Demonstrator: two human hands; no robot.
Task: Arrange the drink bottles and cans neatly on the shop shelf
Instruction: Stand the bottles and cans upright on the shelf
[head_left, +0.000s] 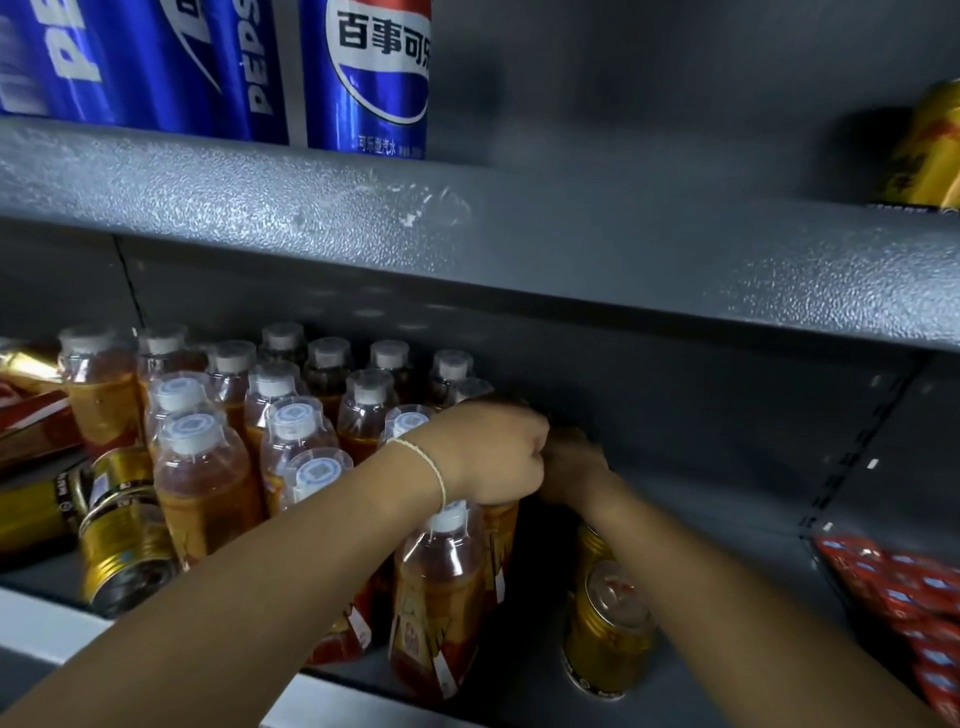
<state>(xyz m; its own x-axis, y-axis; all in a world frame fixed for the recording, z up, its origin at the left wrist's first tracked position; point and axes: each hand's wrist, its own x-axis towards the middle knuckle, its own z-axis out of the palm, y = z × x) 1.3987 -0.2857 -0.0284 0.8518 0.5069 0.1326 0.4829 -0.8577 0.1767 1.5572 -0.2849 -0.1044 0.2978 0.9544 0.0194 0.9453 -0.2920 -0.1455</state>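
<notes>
Several tea bottles (208, 488) with white caps and orange labels stand in rows on the lower shelf (717, 561). My left hand (493, 452) reaches in from the left, its fingers curled over the top of a tea bottle (501, 525) at the right end of the rows. Another tea bottle (441, 592) stands just in front of it. My right hand (574, 465) lies right beside the left, deep in shadow and blurred; what it holds is hidden. Under its wrist a gold can (589, 545) stands behind another upright gold can (608, 639).
Gold cans (122, 540) lie tipped at the left of the lower shelf beside a red box (31, 421). Blue Pepsi cans (371, 78) and a gold can (924, 150) stand on the upper shelf. Red packets (904, 592) hang at the right.
</notes>
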